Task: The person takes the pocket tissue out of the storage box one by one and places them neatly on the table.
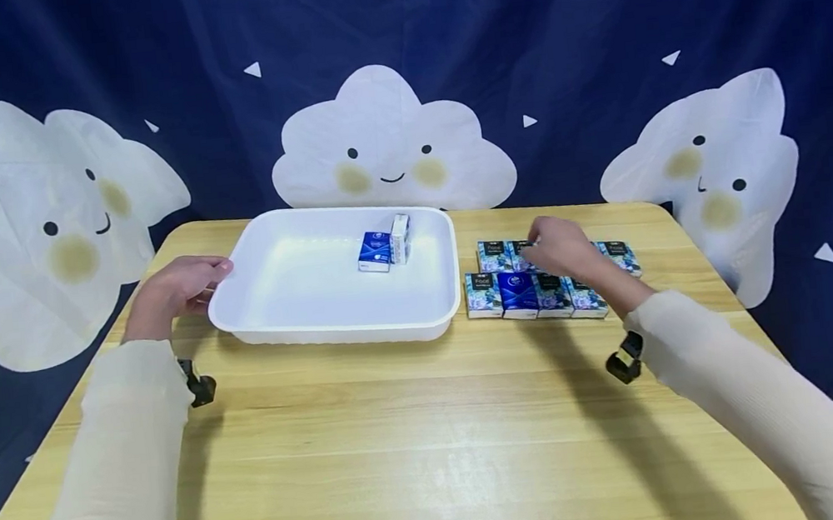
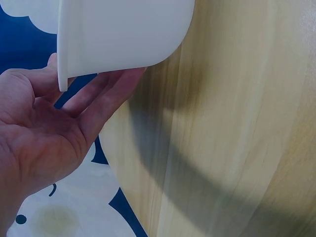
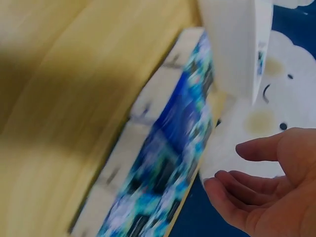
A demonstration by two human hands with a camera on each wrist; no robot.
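A white plastic tray (image 1: 341, 334) stands on the table's left half. My left hand (image 1: 181, 284) holds its left rim; in the left wrist view the thumb is at the rim and the fingers lie against the outer wall. Inside the tray, a blue tissue pack (image 1: 374, 251) lies flat beside a pale pack (image 1: 400, 239) standing upright. My right hand (image 1: 560, 244) is over two rows of small tissue packs (image 1: 553, 295), mostly floral with one blue pack (image 1: 518, 294). In the right wrist view, its fingers are loosely bent with nothing visible between them and the thumb.
The wooden table (image 1: 403, 437) carries the tray and packs near its far edge. Behind it hangs a dark blue curtain (image 1: 554, 46) with white smiling clouds. The tray's right end stands close to the pack rows. A small black device is strapped at each wrist.
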